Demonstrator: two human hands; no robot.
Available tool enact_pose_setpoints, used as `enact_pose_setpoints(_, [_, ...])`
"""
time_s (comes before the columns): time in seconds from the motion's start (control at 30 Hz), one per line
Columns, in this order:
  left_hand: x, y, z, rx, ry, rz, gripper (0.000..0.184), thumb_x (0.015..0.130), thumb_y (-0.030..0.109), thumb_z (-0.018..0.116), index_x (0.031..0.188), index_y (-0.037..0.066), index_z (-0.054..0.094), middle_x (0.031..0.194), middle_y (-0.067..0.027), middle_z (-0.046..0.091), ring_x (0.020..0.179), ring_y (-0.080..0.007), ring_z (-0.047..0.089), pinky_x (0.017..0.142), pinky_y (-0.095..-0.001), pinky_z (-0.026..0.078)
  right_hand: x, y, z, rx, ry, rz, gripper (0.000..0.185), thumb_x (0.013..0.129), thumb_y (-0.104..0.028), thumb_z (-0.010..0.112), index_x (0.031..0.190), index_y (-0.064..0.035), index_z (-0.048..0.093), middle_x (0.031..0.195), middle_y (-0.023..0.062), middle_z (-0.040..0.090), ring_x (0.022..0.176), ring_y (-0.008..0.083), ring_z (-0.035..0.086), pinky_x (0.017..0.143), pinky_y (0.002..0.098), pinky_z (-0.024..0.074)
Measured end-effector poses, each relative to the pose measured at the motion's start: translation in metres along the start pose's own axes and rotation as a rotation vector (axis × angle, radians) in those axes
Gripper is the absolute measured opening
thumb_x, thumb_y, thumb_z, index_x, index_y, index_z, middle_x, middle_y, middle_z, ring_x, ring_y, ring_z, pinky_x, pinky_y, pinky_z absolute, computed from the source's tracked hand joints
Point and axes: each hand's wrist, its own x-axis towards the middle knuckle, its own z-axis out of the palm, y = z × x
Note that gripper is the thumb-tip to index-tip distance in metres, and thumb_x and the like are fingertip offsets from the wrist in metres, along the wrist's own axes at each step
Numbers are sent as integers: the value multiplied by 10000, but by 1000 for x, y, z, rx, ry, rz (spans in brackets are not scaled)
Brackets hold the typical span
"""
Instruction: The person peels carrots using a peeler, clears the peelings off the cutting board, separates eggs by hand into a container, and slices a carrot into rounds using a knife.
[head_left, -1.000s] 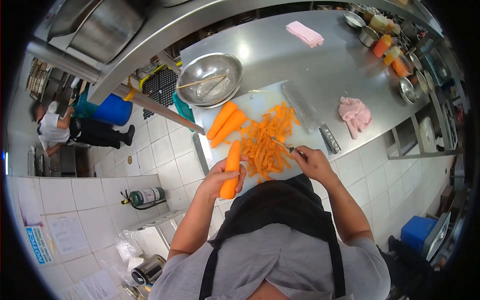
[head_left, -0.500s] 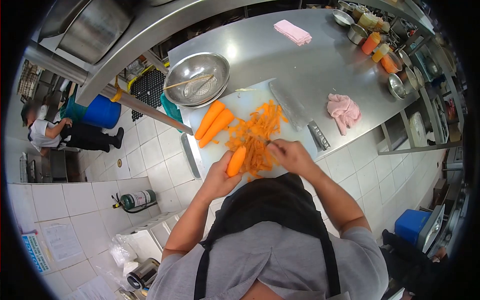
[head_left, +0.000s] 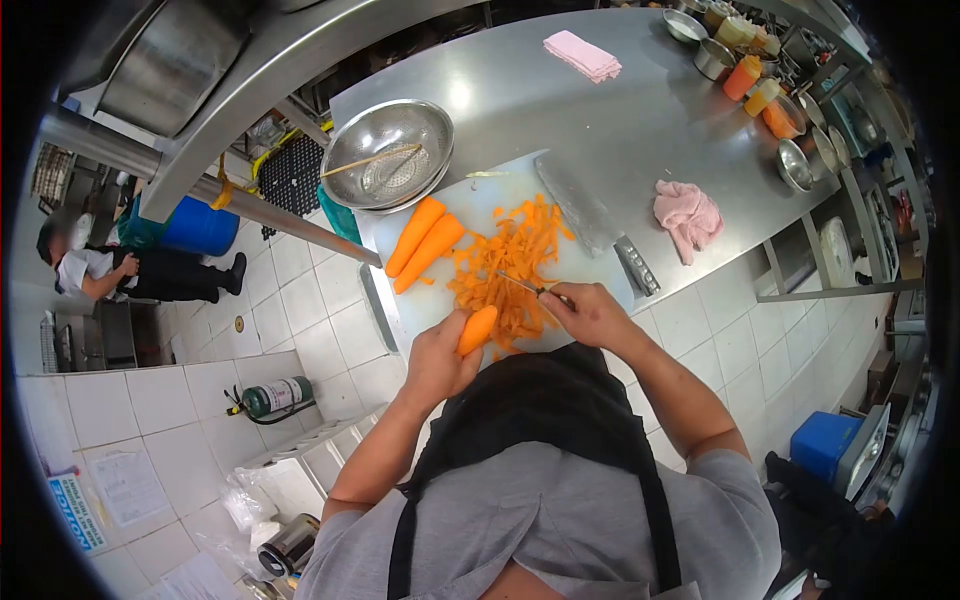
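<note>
Since the frame one second earlier, the held carrot (head_left: 478,331) has shifted inward toward the peelings (head_left: 510,240) and turned so that it appears foreshortened, with its exposed end directed away from the body. The left hand (head_left: 437,357) has moved with it.

Hand status: the left fingers are wrapped around the carrot's near part, which they conceal. The right hand (head_left: 590,314) grips the handle of a slim peeling tool (head_left: 530,287), its fingers closed and its blade pointing left over the peelings. The blade appears apart from the carrot.

Carrot location: in the left hand, at the near edge of the cutting board (head_left: 604,288), just beside the peelings. Two further carrots (head_left: 428,256) lie side by side on the board's left part; a broad knife (head_left: 578,205) lies along its right side.

Step in hand, as judged: peeling, between strokes. The next move calls for the blade to meet the carrot's surface at a shallow angle, with the left fingers clear of its path. Remaining skin cannot be determined at this scale.
</note>
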Motion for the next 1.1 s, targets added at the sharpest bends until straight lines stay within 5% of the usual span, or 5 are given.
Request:
enact_pose_setpoints(0.57, [-9, -20, 21, 10, 80, 25, 423, 806, 117, 767, 1191, 34, 614, 1015, -245, 729, 892, -461, 710, 741, -507, 588, -13, -18, 19, 107, -76, -61, 308, 1027, -342, 672, 995, -41, 728, 727, 197, 662, 611, 334, 637, 607, 417, 493])
enact_pose_setpoints(0.77, [-9, -22, 2, -371, 84, -89, 339, 831, 62, 710, 1147, 24, 592, 864, -162, 686, 779, -310, 713, 729, -384, 559, -6, 34, 6, -53, 63, 90, 357, 1016, -377, 670, 1002, -30, 750, 803, 225, 705, 755, 428, 694, 680, 447, 533])
enact_pose_setpoints(0.83, [-2, -30, -8, -509, 62, -240, 322, 819, -30, 721, 1086, 42, 557, 907, -33, 633, 823, -97, 599, 743, -262, 500, -13, 43, -2, -175, 55, 149, 382, 1008, -407, 668, 1025, -38, 767, 832, 226, 722, 799, 438, 708, 722, 455, 556])
enact_pose_setpoints(0.97, [23, -70, -13, -175, 174, -175, 442, 866, 80, 729, 1275, 14, 576, 973, -187, 706, 917, -335, 719, 825, -427, 560, -24, 50, 6, -36, 64, 100, 391, 1005, -432, 660, 1042, -58, 768, 862, 228, 729, 825, 409, 729, 745, 476, 558])
enact_pose_setpoints(1.1, [64, -55, -28, -132, 152, 51, 533, 929, 77, 705, 1415, -9, 503, 1204, -215, 686, 1103, -359, 681, 972, -417, 534, -34, 68, 23, -22, 69, -43, 321, 1024, -378, 661, 1045, -64, 727, 855, 181, 720, 783, 349, 714, 725, 440, 560])
